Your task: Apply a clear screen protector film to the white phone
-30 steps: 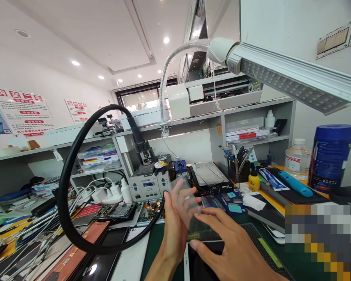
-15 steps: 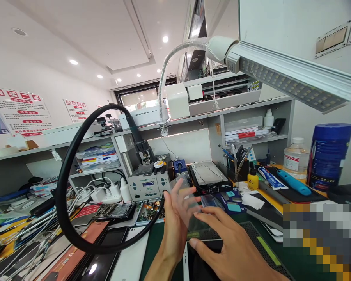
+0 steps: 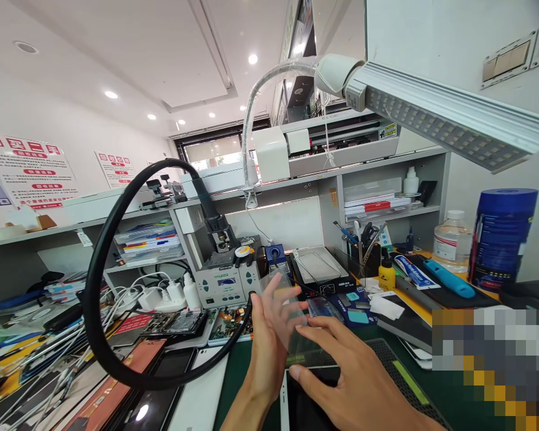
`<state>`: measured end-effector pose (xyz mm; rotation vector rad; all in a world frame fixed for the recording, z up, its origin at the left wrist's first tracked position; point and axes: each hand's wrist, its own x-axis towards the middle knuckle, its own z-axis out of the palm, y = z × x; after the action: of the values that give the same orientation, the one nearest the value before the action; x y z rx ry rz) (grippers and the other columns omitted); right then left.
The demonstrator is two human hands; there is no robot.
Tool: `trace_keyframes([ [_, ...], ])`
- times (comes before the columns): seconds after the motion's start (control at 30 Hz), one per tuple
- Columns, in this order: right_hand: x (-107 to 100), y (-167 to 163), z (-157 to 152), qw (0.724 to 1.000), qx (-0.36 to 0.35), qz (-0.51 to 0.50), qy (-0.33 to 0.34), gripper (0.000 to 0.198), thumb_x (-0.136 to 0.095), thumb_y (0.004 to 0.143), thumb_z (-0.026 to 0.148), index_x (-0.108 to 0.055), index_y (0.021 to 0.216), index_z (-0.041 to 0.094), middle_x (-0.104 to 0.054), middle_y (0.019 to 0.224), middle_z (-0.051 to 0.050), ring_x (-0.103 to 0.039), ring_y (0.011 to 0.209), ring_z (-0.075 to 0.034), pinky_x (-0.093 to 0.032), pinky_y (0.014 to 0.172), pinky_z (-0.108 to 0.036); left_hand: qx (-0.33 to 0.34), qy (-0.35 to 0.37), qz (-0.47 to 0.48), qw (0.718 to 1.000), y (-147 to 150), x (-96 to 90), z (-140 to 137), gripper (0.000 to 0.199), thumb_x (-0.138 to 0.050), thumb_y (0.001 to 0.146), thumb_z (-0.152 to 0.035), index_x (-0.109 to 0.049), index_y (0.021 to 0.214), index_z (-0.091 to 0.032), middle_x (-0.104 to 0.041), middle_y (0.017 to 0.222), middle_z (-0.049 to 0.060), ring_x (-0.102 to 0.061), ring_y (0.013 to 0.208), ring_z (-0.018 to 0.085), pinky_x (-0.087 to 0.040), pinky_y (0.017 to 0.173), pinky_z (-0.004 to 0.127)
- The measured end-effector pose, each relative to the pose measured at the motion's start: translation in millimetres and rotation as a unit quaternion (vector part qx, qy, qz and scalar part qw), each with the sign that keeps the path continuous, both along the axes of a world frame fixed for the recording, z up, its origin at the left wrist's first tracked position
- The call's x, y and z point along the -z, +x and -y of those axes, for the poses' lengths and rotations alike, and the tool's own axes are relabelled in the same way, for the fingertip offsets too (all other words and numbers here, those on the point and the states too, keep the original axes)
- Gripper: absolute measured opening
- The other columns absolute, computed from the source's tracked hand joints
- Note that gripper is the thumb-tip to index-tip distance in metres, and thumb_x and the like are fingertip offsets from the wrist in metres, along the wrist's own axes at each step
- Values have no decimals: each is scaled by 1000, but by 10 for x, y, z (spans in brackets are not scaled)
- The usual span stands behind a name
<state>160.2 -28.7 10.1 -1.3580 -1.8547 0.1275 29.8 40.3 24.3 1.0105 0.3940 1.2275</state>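
Just left of the grey, box-shaped bench station (image 3: 220, 288) stands a slim white plastic bottle (image 3: 190, 293); right of it, a flat silver-topped black box (image 3: 318, 265) — well to its right, a tall blue cylindrical tub (image 3: 503, 239). Before the station, rightward, lies a white-rimmed, rectangular, black-screened device (image 3: 303, 407).

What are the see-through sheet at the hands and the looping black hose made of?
The see-through sheet looks like thin, smooth plastic, possibly glass: the left hand shows through it. The black hose seems rubber or flexible plastic, with a low sheen: it curves smoothly without kinks.
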Motion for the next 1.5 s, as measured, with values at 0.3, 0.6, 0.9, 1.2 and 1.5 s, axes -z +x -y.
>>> trace_keyframes([
  [0.3, 23, 5, -9, 1000, 0, -2, -10, 39, -64, 87, 35, -63, 126, 27, -63, 126, -9, -64, 112, -27, -56, 93, -38, 14, -5, 3, 1000, -6, 16, -7, 71, -28, 93, -72, -39, 148, -28, -62, 124, 12, -59, 115, 30, -46, 98, 43],
  [0.6, 21, 12, -6, 1000, -4, -12, -2, 36, -65, 87, 34, -64, 122, 27, -63, 125, -8, -67, 106, -26, -58, 83, -35, 57, -13, 23, 998, -30, 5, 28, 71, -28, 94, -72, -41, 148, -28, -59, 132, 10, -54, 123, 31, -37, 107, 46],
  [0.9, 15, 14, -18, 1000, 4, 5, -17, 35, -63, 88, 33, -62, 123, 27, -61, 125, -8, -66, 106, -27, -57, 87, -39, 113, -43, 59, 991, -62, -24, 49, 77, -29, 94, -71, -38, 151, -20, -54, 140, 15, -44, 134, 33, -27, 114, 48],
  [1.2, 53, 29, -22, 999, 22, 38, -11, 38, -64, 87, 34, -62, 125, 28, -58, 126, -12, -63, 111, -30, -55, 90, -47, 151, -139, 112, 972, -78, -92, 60, 71, -42, 94, -63, -40, 149, -18, -50, 146, 17, -40, 140, 35, -30, 115, 51],
  [1.5, 18, 55, -1, 997, 8, 73, -25, 45, -63, 87, 37, -58, 132, 28, -55, 129, -16, -58, 117, -35, -52, 92, -54, 110, -175, 101, 973, -96, -105, 14, 56, -54, 96, -31, -38, 149, -20, -52, 144, 18, -51, 132, 35, -45, 104, 47],
])
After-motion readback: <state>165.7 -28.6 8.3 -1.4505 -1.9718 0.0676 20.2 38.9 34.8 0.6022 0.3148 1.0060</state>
